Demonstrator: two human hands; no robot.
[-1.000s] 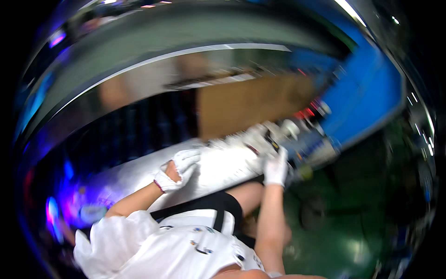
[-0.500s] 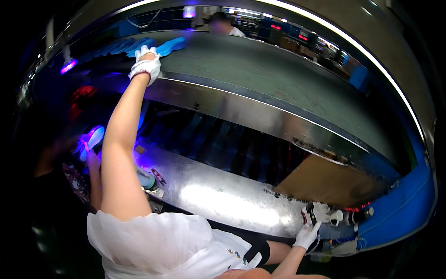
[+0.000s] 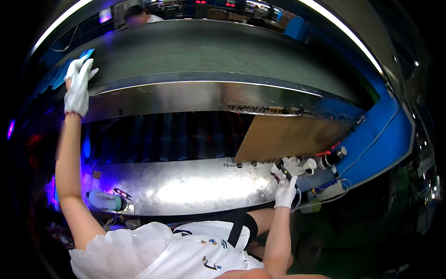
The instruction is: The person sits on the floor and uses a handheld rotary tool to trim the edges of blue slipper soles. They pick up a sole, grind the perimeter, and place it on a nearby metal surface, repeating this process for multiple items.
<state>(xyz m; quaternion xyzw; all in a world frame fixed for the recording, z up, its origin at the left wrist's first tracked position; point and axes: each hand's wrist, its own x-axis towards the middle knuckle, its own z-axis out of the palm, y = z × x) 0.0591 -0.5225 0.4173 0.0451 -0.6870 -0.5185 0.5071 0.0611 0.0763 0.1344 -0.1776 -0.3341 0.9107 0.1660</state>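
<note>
My left hand (image 3: 78, 88), in a white knit glove, reaches to the far left edge of the belt. Its fingers are stretched out and apart over blue sole-shaped pieces (image 3: 59, 76), which lie in an overlapping row. One blue tip (image 3: 89, 52) shows just beyond the fingertips; any contact is hard to make out. At the right end of the metal bench, my right hand (image 3: 285, 193), also gloved in white, is closed around a small black hand tool (image 3: 284, 170). A pale hose runs beside that hand. Its fingers partly hide the tool's lower end.
Between the bench (image 3: 153, 195) and the green conveyor belt (image 3: 186, 53) runs a metal rail (image 3: 186, 95). A cardboard sheet (image 3: 288, 137) leans at the right, near a white cup (image 3: 309, 166) and black bottle (image 3: 335, 156). A pale bottle (image 3: 104, 201) lies left. Someone stands beyond the belt.
The view has swung, so the scene appears shifted left. My left hand has turned, its fingers now straighter, and stays by the blue pieces. My right hand remains on the black tool.
</note>
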